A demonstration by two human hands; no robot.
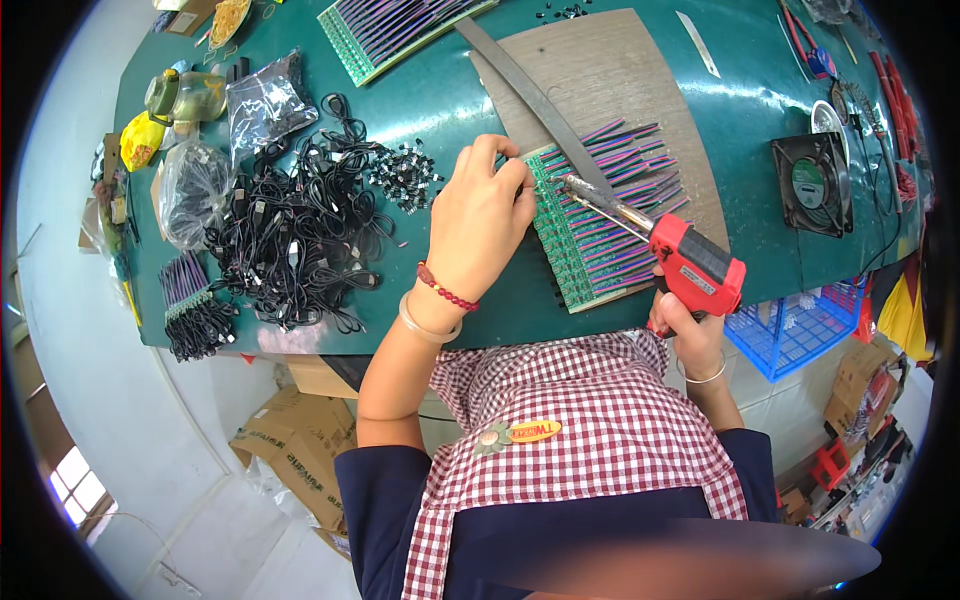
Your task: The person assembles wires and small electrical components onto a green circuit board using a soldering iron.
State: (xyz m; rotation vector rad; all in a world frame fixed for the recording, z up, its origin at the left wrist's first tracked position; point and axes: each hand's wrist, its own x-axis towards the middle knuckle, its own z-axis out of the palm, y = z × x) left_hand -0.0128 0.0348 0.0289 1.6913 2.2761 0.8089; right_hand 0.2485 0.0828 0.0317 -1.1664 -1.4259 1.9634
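My right hand [688,320] is wrapped round the grip of a red and black soldering gun [700,262]. Its metal tip points left and rests over a green circuit board panel [562,262], near the panel's upper part. Rows of purple, pink and black wires [625,215] stick out from the panel to the right. A long grey metal bar [540,105] lies slantwise over the wires. At the panel's upper left edge, my left hand [482,200] has its fingers curled together in a pinch; what they hold is too small and hidden to name.
A heap of black cables [295,230] lies to the left, beside a pile of small connectors [405,175]. Another wired panel [385,35] sits at the far edge. On the right stand a black fan [812,185] and, below the table edge, a blue basket [795,330].
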